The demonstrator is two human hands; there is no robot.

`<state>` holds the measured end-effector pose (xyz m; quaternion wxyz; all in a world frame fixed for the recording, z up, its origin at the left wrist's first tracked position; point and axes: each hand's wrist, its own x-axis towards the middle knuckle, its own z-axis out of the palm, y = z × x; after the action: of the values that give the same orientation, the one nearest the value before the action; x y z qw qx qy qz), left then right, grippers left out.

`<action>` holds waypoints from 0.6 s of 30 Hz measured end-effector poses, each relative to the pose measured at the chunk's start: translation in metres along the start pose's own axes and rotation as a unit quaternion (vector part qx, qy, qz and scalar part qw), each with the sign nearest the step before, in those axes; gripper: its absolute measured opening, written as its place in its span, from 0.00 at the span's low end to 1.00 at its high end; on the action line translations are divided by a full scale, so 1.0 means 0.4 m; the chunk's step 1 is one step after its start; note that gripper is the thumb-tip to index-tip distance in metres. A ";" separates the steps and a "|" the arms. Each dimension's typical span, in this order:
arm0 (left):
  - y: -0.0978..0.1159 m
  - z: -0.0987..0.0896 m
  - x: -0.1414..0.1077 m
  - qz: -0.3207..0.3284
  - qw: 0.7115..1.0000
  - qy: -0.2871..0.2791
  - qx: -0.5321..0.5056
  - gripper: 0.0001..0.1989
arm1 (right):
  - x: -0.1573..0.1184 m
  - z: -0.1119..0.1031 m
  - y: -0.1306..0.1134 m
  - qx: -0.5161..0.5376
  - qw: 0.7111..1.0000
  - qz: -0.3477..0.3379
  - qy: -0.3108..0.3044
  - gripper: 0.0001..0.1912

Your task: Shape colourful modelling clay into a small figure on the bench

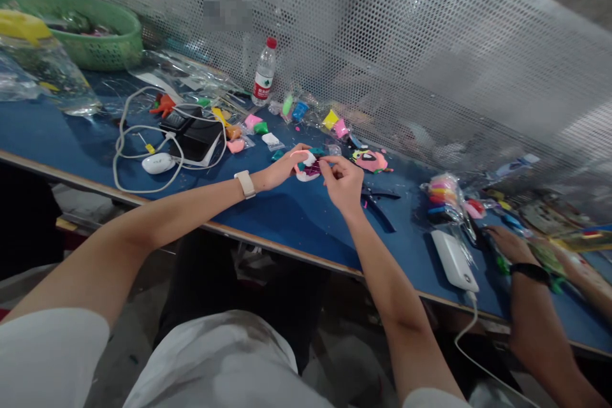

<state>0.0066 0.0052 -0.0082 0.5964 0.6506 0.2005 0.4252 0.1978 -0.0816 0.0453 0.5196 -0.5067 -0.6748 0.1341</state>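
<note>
Multicolor pc. (pixel 306 173) held ctr.

L hand (pixel 282 169): fingers pinch pc.'s left edge, thumb on top. R hand (pixel 345 182): fingers at its right edge, can't tell if pinching. Pc. lies directly betw. them, both abt. equally near; long axis unclear. Blue surface (pixel 287 220) beneath; pliers (pixel 381 215) just right of R hand; farther, small packets (pixel 331 118), bottle (pixel 264 80), then perforated panel (pixel 363 32).

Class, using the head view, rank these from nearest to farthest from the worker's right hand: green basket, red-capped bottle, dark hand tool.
From the right hand:
1. Dark hand tool: just to its right, on the table.
2. Red-capped bottle: beyond it, to the left.
3. Green basket: far left, at the back.
</note>
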 end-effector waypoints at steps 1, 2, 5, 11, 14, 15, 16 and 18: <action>-0.002 -0.002 0.001 -0.004 1.000 0.010 -0.007 0.21 | 0.001 -0.001 0.000 0.006 1.000 0.011 -0.011 0.23; -0.004 -0.004 0.003 -0.005 1.000 0.019 -0.012 0.20 | 0.001 -0.001 -0.001 0.014 0.999 0.023 -0.021 0.24; -0.005 -0.009 0.005 0.004 0.999 0.033 -0.006 0.21 | 0.000 0.003 -0.007 0.063 0.994 0.069 -0.047 0.24; 0.028 -0.007 -0.013 0.058 0.994 0.041 0.078 0.24 | -0.001 0.021 -0.014 0.204 0.953 0.197 -0.109 0.32; 0.039 -0.005 -0.020 0.063 0.993 0.039 0.092 0.24 | -0.003 0.035 -0.013 0.254 0.930 0.238 -0.117 0.35; 0.038 -0.005 -0.020 0.064 0.993 0.040 0.093 0.24 | -0.005 0.040 -0.013 0.267 0.924 0.246 -0.116 0.36; 0.036 -0.005 -0.019 0.065 0.993 0.040 0.094 0.25 | -0.007 0.045 -0.014 0.279 0.920 0.251 -0.113 0.36; 0.030 -0.005 -0.017 0.064 0.993 0.036 0.094 0.25 | -0.010 0.055 -0.014 0.295 0.915 0.253 -0.105 0.37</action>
<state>-0.0017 -0.0013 0.0008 0.4963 0.6995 0.2188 0.4654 0.1761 -0.0797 0.0376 0.5200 -0.4672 -0.5047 0.5065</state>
